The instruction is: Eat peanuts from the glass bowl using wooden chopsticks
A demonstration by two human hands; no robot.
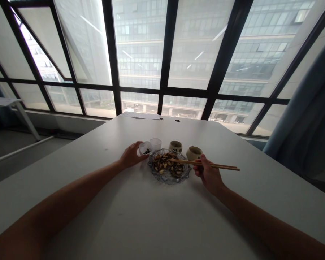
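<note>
My left hand [131,154] grips a small clear plastic cup [144,146], tilted toward the plate, with a few dark bits inside. My right hand [208,173] is closed around a pair of wooden chopsticks [222,166]. Their tips reach over a scalloped clear glass plate [168,179], down at the pile of mixed nuts or seeds [165,162] in it. I cannot make out anything pinched between the tips. A second clear plastic cup [156,143] stands just behind the plate, beside the held one.
Two small pale ceramic cups, a left one [176,146] and a right one [194,153], stand behind the plate. Papers [141,115] lie at the far end of the white table [141,216]. Large windows rise beyond, with a blue curtain [303,108] at right.
</note>
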